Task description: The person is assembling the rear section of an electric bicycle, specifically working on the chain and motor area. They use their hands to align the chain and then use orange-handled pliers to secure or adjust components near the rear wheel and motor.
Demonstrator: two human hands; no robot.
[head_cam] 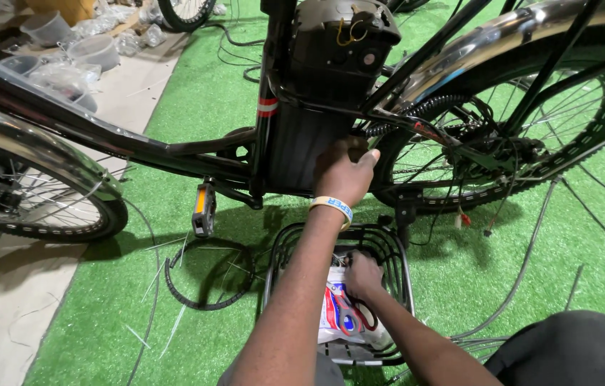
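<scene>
Here: electric bicycle (302, 107) stood on green artificial turf (202, 107), two hands at work, wire basket (388, 243) below.

Risk, as judged: loose cables (524, 264) trailing at lower right could be snagged by a moving arm, and the hand pressed beside the rear wheel (531, 121) could be pinched should the bicycle tip or roll. Left hand (343, 174), centre of frame, is curled against the lower edge of the black battery case (302, 146), thumb extended; whether anything is gripped cannot be told. Right hand (362, 275), lower centre, is reached into the basket, fingers bent down among its contents beside a white packet (331, 314) and red-and-blue scissors (349, 318); its grasp cannot be told. A pedal (203, 209) is seen at centre left.
</scene>
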